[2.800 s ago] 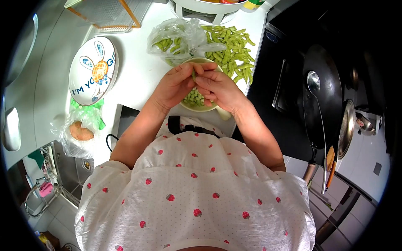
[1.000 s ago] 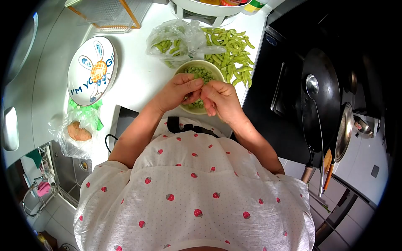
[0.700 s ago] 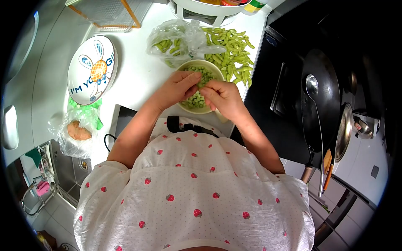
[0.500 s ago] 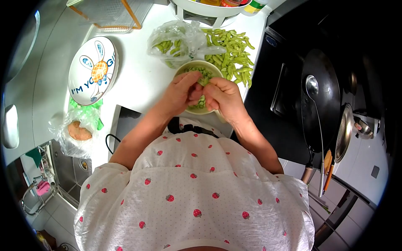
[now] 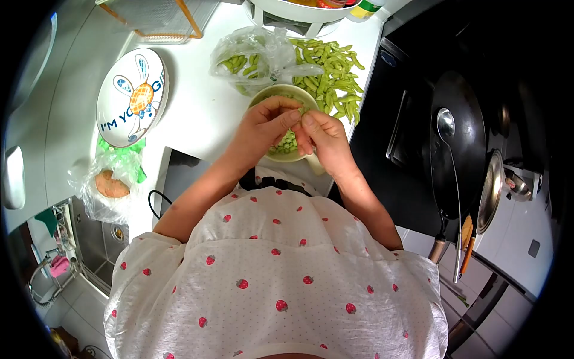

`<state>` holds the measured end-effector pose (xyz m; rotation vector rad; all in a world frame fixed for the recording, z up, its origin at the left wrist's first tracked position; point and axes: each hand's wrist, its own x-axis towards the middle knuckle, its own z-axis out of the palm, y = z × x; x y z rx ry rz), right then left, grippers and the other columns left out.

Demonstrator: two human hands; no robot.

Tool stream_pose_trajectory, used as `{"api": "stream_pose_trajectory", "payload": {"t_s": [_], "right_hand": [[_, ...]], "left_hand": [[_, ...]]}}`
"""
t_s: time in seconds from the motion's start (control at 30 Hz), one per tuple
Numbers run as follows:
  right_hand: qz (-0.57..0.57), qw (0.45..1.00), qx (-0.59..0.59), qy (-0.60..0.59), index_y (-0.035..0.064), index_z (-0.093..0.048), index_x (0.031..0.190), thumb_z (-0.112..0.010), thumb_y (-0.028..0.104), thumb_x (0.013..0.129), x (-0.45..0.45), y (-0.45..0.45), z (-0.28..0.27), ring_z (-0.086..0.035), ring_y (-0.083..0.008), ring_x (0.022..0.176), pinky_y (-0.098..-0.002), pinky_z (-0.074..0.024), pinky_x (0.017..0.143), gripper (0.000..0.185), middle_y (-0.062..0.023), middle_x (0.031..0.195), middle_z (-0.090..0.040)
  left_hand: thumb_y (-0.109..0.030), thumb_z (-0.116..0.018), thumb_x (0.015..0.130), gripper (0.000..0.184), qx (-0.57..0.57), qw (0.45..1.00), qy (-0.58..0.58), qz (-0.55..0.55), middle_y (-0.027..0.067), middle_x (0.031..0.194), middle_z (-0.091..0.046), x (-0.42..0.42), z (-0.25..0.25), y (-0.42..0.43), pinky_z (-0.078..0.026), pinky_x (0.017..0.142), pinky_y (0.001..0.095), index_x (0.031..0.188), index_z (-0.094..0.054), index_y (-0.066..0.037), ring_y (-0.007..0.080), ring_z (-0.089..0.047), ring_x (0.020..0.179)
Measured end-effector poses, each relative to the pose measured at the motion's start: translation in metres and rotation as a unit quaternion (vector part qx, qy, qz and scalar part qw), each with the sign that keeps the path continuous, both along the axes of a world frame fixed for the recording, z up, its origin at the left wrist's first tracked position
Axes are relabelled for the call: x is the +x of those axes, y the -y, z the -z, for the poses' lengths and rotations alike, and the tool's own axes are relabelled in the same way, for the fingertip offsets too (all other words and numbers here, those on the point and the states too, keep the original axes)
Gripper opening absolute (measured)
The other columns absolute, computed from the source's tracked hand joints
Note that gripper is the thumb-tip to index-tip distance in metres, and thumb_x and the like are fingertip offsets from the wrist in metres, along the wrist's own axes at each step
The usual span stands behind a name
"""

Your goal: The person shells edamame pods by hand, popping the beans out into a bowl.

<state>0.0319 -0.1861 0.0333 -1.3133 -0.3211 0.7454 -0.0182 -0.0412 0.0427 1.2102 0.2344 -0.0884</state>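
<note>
My left hand (image 5: 267, 124) and my right hand (image 5: 324, 134) meet above a cream bowl with a handle (image 5: 315, 164). Thumbs and fingertips of both are pinched together on a green soybean pod (image 5: 304, 110), mostly covered by the fingers. Inside the bowl lie shelled green soybeans (image 5: 288, 143), partly hidden by my hands. Just beyond the bowl, to the right, a loose pile of soybean pods (image 5: 335, 78) spreads over the white counter. A clear plastic bag (image 5: 263, 45) with more pods in it sits behind the bowl.
On the left stands a white plate (image 5: 113, 113) with a rabbit picture, near a bagged brown item (image 5: 112, 184). A sink (image 5: 95, 233) is at lower left. To the right, a black wok (image 5: 457, 173) holds a ladle (image 5: 445, 122). A round rack (image 5: 281, 13) carries bottles at the back.
Both hands have shifted slightly, and the fingertips now meet a little higher and farther right over the bowl. More of the shelled beans shows between them.
</note>
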Motion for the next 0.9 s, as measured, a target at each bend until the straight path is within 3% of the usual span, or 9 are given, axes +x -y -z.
{"api": "stream_pose_trajectory", "payload": {"t_s": [0.13,0.23,0.3,0.33,0.5,0.63,0.7,0.83,0.9], "right_hand": [[0.001,0.999,0.027,-0.042,0.0007,-0.055,0.078,-0.043,0.023,0.092,-0.006,-0.005,-0.002,-0.037,-0.0058,0.041,-0.0212,-0.038,0.042,0.029,-0.0016,0.055,-0.048],[0.035,0.979,0.09,-0.182,0.0001,-0.055,0.078,-0.044,0.022,0.091,-0.01,-0.009,-0.004,-0.036,-0.0056,0.04,-0.0215,-0.0381,0.041,0.027,-0.0016,0.054,-0.047],[0.032,0.977,0.083,-0.193,0.0002,-0.055,0.078,-0.044,0.022,0.091,-0.009,-0.009,-0.003,-0.037,-0.0059,0.04,-0.0213,-0.0386,0.041,0.027,-0.0018,0.055,-0.048],[0.032,0.976,0.08,-0.199,0.0002,-0.055,0.078,-0.045,0.022,0.09,-0.01,-0.009,-0.001,-0.037,-0.006,0.04,-0.0213,-0.0389,0.041,0.027,-0.0019,0.055,-0.048],[0.01,0.987,-0.09,-0.132,0.0008,-0.055,0.077,-0.047,0.019,0.088,-0.004,-0.006,0.006,-0.041,-0.0069,0.044,-0.0215,-0.0398,0.042,0.023,-0.0012,0.058,-0.049],[0.009,0.982,-0.162,-0.101,0.0019,-0.054,0.071,-0.051,0.015,0.084,-0.002,-0.003,0.003,-0.043,-0.0066,0.046,-0.0211,-0.0406,0.042,0.019,-0.0009,0.057,-0.049],[0.001,0.976,-0.217,-0.011,0.0011,-0.052,0.065,-0.052,0.012,0.081,-0.001,-0.003,0.003,-0.042,-0.006,0.046,-0.0209,-0.0388,0.042,0.019,-0.0006,0.054,-0.048],[0.031,0.953,-0.268,0.138,-0.0014,-0.048,0.06,-0.052,0.008,0.076,-0.002,-0.001,0.012,-0.037,-0.0063,0.046,-0.0226,-0.0345,0.042,0.019,-0.0024,0.049,-0.043],[0.057,0.958,-0.249,0.129,-0.0025,-0.048,0.062,-0.052,0.006,0.075,-0.005,-0.001,0.017,-0.036,-0.0072,0.046,-0.0245,-0.0332,0.042,0.017,-0.0042,0.048,-0.041]], "left_hand": [[-0.018,-0.054,0.086,0.016,-0.059,0.998,-0.03,-0.012,-0.0021,0.065,-0.051,-0.001,0.009,-0.001,-0.029,0.048,0.0174,0.092,-0.057,-0.004,0.0037,-0.038,0.053],[-0.019,-0.055,0.085,0.016,-0.14,0.989,-0.032,-0.03,-0.0027,0.065,-0.051,-0.003,0.017,0.001,-0.029,0.049,0.0169,0.09,-0.057,-0.004,0.0033,-0.038,0.053],[-0.019,-0.056,0.085,0.016,-0.17,0.983,-0.045,-0.047,-0.0029,0.067,-0.051,-0.003,0.02,0.003,-0.03,0.049,0.0162,0.088,-0.057,-0.003,0.0032,-0.038,0.054],[-0.019,-0.056,0.085,0.016,-0.141,0.988,-0.055,-0.041,-0.003,0.068,-0.051,-0.003,0.021,0.002,-0.029,0.049,0.0163,0.089,-0.057,-0.004,0.0029,-0.038,0.054],[-0.02,-0.055,0.085,0.016,-0.008,0.998,-0.053,-0.013,-0.003,0.07,-0.052,-0.005,0.026,0.004,-0.028,0.049,0.0159,0.092,-0.057,-0.005,0.0018,-0.04,0.055],[-0.018,-0.055,0.085,0.016,-0.023,0.998,-0.053,0.033,-0.0028,0.069,-0.052,-0.003,0.036,-0.001,-0.028,0.047,0.0158,0.093,-0.056,-0.005,0.0017,-0.04,0.055],[-0.018,-0.055,0.085,0.015,-0.028,0.998,-0.052,0.036,-0.0028,0.069,-0.052,-0.005,0.04,0.0,-0.029,0.046,0.016,0.093,-0.055,-0.005,0.0019,-0.04,0.054],[-0.019,-0.051,0.087,0.018,-0.069,0.991,-0.113,-0.018,-0.0002,0.072,-0.052,-0.003,0.039,0.008,-0.032,0.046,0.0176,0.095,-0.054,-0.004,0.0048,-0.043,0.052],[-0.019,-0.047,0.089,0.019,-0.098,0.98,-0.164,-0.056,0.0016,0.075,-0.053,0.0,0.039,0.003,-0.037,0.049,0.0189,0.096,-0.054,-0.003,0.0069,-0.045,0.054]]}}
